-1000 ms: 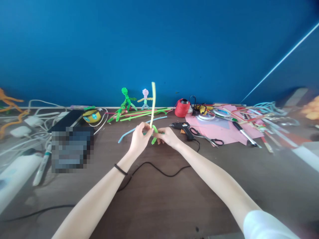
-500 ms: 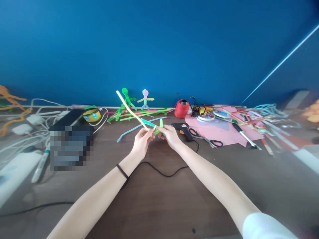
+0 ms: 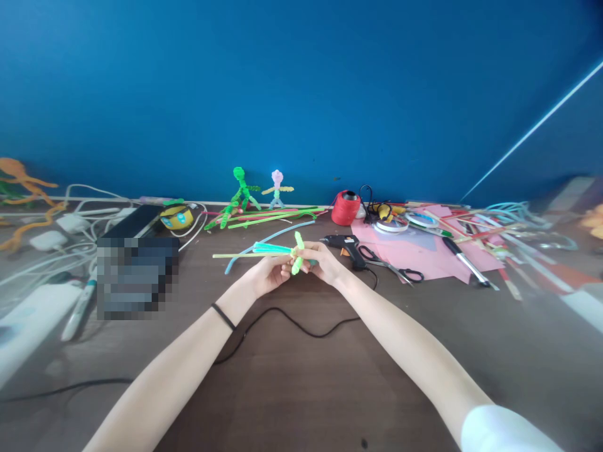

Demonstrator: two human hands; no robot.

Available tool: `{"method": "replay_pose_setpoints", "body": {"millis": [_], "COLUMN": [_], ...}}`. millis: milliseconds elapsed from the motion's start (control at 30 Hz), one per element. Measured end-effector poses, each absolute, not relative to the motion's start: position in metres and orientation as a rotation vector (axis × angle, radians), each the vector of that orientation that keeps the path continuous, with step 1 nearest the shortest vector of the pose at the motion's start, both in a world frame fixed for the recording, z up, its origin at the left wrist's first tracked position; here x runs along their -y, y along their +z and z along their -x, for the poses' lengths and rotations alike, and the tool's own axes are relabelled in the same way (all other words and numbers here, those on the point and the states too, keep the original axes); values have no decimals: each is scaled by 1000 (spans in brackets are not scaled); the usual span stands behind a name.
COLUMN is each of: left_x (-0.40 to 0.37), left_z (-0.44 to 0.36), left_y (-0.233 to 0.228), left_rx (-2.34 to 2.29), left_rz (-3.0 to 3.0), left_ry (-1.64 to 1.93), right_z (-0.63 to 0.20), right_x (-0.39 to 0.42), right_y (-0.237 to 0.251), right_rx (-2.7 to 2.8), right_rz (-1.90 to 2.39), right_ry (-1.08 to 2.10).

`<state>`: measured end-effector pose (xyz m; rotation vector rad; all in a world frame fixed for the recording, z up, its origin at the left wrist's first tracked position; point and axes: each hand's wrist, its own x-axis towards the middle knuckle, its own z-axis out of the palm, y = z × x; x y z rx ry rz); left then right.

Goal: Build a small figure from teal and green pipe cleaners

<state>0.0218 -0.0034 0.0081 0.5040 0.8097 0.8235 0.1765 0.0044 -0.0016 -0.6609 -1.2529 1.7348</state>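
Above the middle of the table both hands meet on a small pipe cleaner figure point(image 3: 298, 251) with bright green twisted arms and turquoise legs pointing left. My left hand point(image 3: 271, 273) is closed, its fingers pinching a pale yellow pipe cleaner point(image 3: 230, 255) that runs out to the left from the figure's middle. From the right, my right hand point(image 3: 321, 260) is closed round the figure's other end, which the fingers mostly hide. A loose blue pipe cleaner point(image 3: 264, 242) lies on the table just behind the hands.
Green point(image 3: 241, 188) and pink-headed point(image 3: 277, 185) pipe cleaner figures stand by the blue wall. A red thread spool point(image 3: 345, 208), a black glue gun point(image 3: 346, 243), scissors point(image 3: 391, 267) and pink paper point(image 3: 438, 263) lie right. White cables and a dark pixelated object point(image 3: 136, 276) are left.
The yellow pipe cleaner has swung down from a steep upward slant to nearly level, pointing left. The figure has turned in my hands, so its green arms show more.
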Motion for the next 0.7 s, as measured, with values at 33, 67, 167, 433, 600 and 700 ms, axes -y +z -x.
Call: {"method": "replay_pose_setpoints", "body": {"millis": [33, 67, 167, 433, 600, 700], "left_x": [2, 0, -6, -6, 3, 8], "left_z": [-18, -14, -3, 7, -1, -9], "left_y": [9, 9, 13, 41, 54, 54], "left_rx": [-816, -820, -860, -1153, -1173, -1167], "left_rz": [-524, -549, -843, -1254, -1368, -1402], "left_ry": [808, 804, 773, 877, 1002, 969], "right_z": [-178, -179, -183, -181, -179, -179], "right_x": [-4, -4, -4, -2, -9, -13], "right_y": [-1, 0, 5, 17, 3, -5], "right_rx": [1303, 1354, 1511, 1814, 1675, 1619], "right_rz": [659, 666, 713, 963, 1053, 1082], "right_ry": [1749, 1758, 1755, 1507, 1384, 1286]}}
